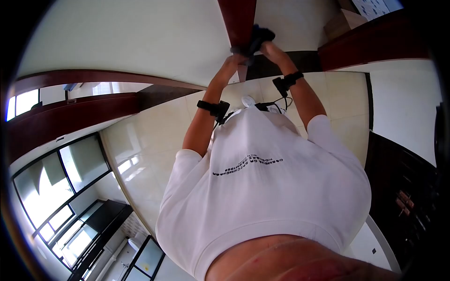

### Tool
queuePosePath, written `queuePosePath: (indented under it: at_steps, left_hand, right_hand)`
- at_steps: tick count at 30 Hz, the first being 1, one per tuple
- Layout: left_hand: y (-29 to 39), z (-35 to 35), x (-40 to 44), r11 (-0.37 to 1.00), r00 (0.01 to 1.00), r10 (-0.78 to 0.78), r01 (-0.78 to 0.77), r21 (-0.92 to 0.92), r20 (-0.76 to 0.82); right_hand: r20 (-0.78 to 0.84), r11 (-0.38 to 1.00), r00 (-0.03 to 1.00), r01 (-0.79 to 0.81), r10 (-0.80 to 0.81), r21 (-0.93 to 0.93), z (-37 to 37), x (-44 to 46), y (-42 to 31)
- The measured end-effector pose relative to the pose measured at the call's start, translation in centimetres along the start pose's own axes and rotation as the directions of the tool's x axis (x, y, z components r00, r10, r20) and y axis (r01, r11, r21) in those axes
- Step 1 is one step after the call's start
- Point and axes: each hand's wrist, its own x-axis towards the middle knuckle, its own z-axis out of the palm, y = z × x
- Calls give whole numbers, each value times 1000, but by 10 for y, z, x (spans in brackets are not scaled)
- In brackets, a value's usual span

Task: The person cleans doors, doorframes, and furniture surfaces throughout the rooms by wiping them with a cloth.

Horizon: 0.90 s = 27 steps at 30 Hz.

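Note:
Both arms reach up to the lower end of a dark red post [238, 21] at the top centre. My left hand [239, 57] is at the post's left side, with dark material over its fingers. On the other side, my right hand [266, 46] meets a bunched, blurred black material [258, 38] beside the post. Whether this is cloth or gloves cannot be made out. The fingers of both hands are hidden. Each forearm bears a black strap with a small device, one on the left [214, 108] and one on the right [287, 83].
A pale wall or door panel [126, 37] stands left of the post. Beige floor tiles [140, 140] lie below. Dark red frames [375, 44] run at right and left, with a cardboard box [344, 23] at upper right. Dark-framed windows [61, 173] are at lower left.

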Motion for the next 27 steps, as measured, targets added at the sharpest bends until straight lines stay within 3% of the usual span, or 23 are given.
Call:
queuePosePath:
  at_steps: [1,3,4,6,9,11,17,19,21,23,25,27]
  left_hand:
    - [21,7,-4,981,981,192,-190,-41,29]
    - [67,33,-12,966,974,227,-229,-121,-29]
    - [85,43,-15,943,963,255,-268,-196,-87]
    - [112,54,-18,932,954,282,-298,-206,-104]
    - [113,57,-12,932,945,298,-319,-174,-138]
    - [100,55,-9,946,949,274,-295,-134,-154]
    - [42,44,0,995,973,-43,22,-93,-229]
    - [18,37,7,988,972,-123,102,-114,-202]
    - [0,32,10,975,953,-207,182,-127,-223]
    - [-27,21,14,955,928,-288,259,-144,-237]
    - [-51,2,17,872,903,-387,294,-391,-185]
    - [-45,0,19,880,900,-406,338,-333,-158]
  right_hand:
    - [-19,999,999,40,-39,34,11,11,-24]
    - [-189,989,976,126,-110,77,53,24,-77]
    - [-192,989,975,125,-109,77,66,35,-94]
    - [59,933,971,204,-231,298,79,58,-115]
    - [89,916,977,148,-194,373,88,83,-119]
    - [74,939,982,145,-176,313,84,88,-110]
    - [-82,993,993,79,-87,-92,41,67,-38]
    - [-109,991,992,43,-57,-125,24,55,-9]
    - [-165,948,945,-303,284,-102,7,42,19]
    - [-106,944,951,-304,292,-131,-3,26,42]
    - [-47,938,953,-303,299,-167,-11,15,65]
    - [-165,850,856,-512,491,-124,-18,11,84]
